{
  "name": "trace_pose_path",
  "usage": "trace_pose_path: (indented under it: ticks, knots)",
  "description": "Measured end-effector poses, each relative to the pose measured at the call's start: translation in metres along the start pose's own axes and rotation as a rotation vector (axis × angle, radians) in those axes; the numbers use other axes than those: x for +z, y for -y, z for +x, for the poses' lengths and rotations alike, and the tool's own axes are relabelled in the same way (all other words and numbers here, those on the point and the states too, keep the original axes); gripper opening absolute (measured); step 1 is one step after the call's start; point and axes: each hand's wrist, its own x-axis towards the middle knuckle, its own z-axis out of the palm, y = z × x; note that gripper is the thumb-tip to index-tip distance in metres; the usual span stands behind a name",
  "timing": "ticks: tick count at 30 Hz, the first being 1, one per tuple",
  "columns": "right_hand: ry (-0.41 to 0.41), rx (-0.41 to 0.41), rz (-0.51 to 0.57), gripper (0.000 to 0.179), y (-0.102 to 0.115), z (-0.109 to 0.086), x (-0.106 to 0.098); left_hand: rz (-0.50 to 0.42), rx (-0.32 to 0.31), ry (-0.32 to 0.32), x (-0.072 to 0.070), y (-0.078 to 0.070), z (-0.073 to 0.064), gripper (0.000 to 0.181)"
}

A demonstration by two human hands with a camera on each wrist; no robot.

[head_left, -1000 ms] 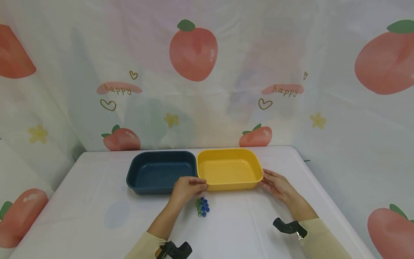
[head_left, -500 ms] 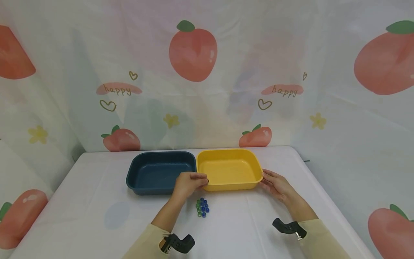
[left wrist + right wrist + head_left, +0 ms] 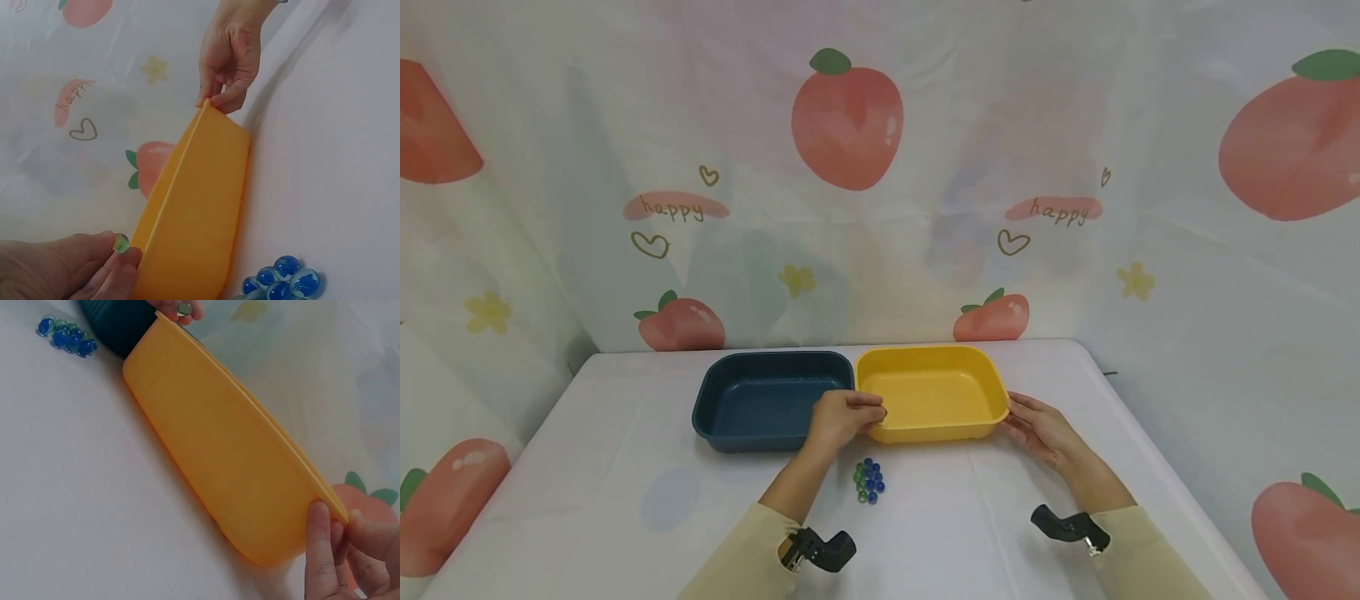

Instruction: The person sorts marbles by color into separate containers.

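My left hand point(image 3: 837, 417) pinches a clear green marble point(image 3: 121, 243) between thumb and fingertips. It is at the left front corner of the yellow tray point(image 3: 932, 434), with the marble at rim height in the left wrist view. At the tray's right end, my right hand point(image 3: 1043, 429) grips the rim, thumb over the edge and fingers against the outer wall point(image 3: 194, 444). In front of the trays lies a tight cluster of blue and green marbles point(image 3: 870, 481) on the white tablecloth.
A dark blue tray point(image 3: 760, 442) stands directly left of the yellow one, and my left hand overlaps its right front corner in the head view. Behind the table point(image 3: 587, 467) hangs a peach-printed curtain point(image 3: 917, 250). Both forearms wear black wrist cameras point(image 3: 1070, 527).
My left hand has risen and shifted slightly right, from the front of the yellow tray up to its rim corner. The right hand keeps its grip, and the marble cluster stays put.
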Motion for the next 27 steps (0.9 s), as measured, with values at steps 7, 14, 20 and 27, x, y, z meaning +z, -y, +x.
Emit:
trace_pose_path:
  ticks: [7, 14, 20, 27]
  knots:
    - [-0.011, -0.003, -0.004, 0.064, 0.001, 0.0, 0.001, 0.059, 0.017, -0.016, 0.001, -0.002, 0.0, 0.02]
    - [-0.014, -0.005, -0.008, 0.063, 0.001, 0.0, 0.002, 0.038, 0.01, -0.012, 0.001, -0.001, -0.002, 0.021]
    - [-0.013, -0.008, -0.01, 0.063, 0.001, 0.0, 0.002, 0.05, -0.008, -0.013, 0.0, -0.001, -0.005, 0.02]
    - [-0.019, 0.001, -0.022, 0.063, 0.0, -0.001, 0.002, 0.064, -0.016, -0.003, -0.002, 0.0, -0.012, 0.021]
